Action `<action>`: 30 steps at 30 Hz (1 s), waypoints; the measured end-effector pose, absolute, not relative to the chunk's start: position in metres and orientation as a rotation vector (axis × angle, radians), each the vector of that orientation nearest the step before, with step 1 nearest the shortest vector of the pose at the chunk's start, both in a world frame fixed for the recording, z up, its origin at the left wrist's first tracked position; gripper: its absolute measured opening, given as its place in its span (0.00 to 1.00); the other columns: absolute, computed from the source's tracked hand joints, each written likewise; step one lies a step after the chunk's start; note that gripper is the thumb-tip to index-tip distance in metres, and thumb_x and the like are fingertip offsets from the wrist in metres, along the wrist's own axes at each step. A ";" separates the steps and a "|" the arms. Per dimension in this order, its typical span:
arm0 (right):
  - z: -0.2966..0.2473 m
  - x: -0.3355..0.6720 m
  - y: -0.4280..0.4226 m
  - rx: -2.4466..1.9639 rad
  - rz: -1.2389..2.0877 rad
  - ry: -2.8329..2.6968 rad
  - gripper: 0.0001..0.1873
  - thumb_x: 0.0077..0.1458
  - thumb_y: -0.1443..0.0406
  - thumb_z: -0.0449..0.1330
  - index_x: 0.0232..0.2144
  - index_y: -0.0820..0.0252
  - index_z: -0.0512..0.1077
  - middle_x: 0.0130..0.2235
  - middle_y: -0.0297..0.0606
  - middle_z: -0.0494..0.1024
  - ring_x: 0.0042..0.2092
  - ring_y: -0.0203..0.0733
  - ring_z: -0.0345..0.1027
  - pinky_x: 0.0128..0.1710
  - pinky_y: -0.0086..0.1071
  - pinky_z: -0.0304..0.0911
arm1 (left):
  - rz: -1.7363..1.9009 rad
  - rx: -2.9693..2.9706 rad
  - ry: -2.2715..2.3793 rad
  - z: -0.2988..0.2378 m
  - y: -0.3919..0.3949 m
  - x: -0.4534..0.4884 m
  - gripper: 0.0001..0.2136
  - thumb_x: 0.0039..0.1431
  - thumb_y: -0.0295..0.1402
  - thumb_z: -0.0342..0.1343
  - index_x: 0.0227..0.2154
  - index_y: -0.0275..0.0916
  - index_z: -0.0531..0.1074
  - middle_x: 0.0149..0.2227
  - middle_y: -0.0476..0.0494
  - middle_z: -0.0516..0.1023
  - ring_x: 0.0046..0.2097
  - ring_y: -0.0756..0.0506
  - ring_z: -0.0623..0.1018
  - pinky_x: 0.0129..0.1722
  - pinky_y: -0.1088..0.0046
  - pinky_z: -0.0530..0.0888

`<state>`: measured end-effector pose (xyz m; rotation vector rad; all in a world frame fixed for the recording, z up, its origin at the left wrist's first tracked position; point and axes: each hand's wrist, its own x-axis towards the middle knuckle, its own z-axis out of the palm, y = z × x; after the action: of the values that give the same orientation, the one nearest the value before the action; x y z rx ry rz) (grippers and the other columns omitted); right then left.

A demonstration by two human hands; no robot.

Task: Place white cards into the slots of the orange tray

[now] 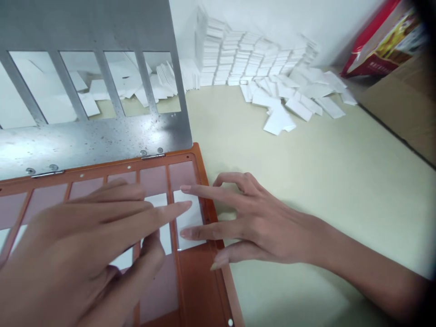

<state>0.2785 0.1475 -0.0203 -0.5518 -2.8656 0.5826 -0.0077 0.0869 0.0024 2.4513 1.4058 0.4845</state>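
An orange frame point(200, 170) with slotted compartments lies at the lower left. In its rightmost slot sits a small white card point(190, 227), flat between pinkish sheets or a bare orange floor. My right hand point(252, 218) reaches in from the right, fingers spread, with fingertips at the card's upper and lower parts. My left hand point(102, 236) hovers over the frame, its index finger stretched to the same card and its other fingers bent; nothing shows in its grasp. Another white card point(163, 200) lies in the neighbouring slot, partly hidden by my left hand.
A metal lid point(102, 136) with rectangular windows stands raised on hinges behind the frame. Stacked white cards point(231, 54) line the wall, with loose white cards point(303, 95) scattered before them. At the right are a cardboard box point(405, 100) and a red package point(371, 50).
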 end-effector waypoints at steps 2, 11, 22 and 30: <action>-0.020 0.278 0.148 -0.545 0.582 -2.872 0.26 0.69 0.44 0.51 0.64 0.38 0.71 0.76 0.32 0.50 0.64 0.55 0.53 0.62 0.53 0.57 | 0.415 2.587 1.318 0.001 0.087 -0.004 0.25 0.65 0.31 0.49 0.62 0.63 0.65 0.38 0.57 0.83 0.37 0.45 0.81 0.41 0.62 0.79; -0.023 0.278 0.150 -0.507 0.554 -2.863 0.26 0.69 0.44 0.51 0.64 0.38 0.71 0.75 0.33 0.54 0.64 0.52 0.54 0.64 0.48 0.55 | 0.406 2.519 1.480 0.002 0.093 0.007 0.14 0.69 0.31 0.49 0.55 0.50 0.67 0.27 0.58 0.71 0.26 0.49 0.75 0.30 0.72 0.74; -0.023 0.279 0.151 -0.525 0.518 -2.860 0.24 0.70 0.44 0.51 0.63 0.34 0.71 0.74 0.29 0.55 0.61 0.51 0.55 0.62 0.49 0.57 | 0.363 2.478 1.573 0.006 0.101 0.006 0.05 0.68 0.41 0.51 0.42 0.51 0.68 0.20 0.59 0.67 0.15 0.51 0.63 0.17 0.73 0.65; -0.023 0.278 0.152 -0.512 0.535 -2.853 0.24 0.70 0.45 0.52 0.63 0.35 0.70 0.74 0.30 0.54 0.62 0.51 0.54 0.63 0.49 0.54 | 0.181 2.427 1.708 -0.010 0.097 0.000 0.18 0.69 0.50 0.42 0.52 0.52 0.69 0.57 0.47 0.77 0.56 0.32 0.78 0.52 0.52 0.74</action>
<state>0.2783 0.1520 -0.0231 -0.5119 -2.8527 0.5349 0.0001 0.0969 -0.0098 2.4273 1.7082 0.1811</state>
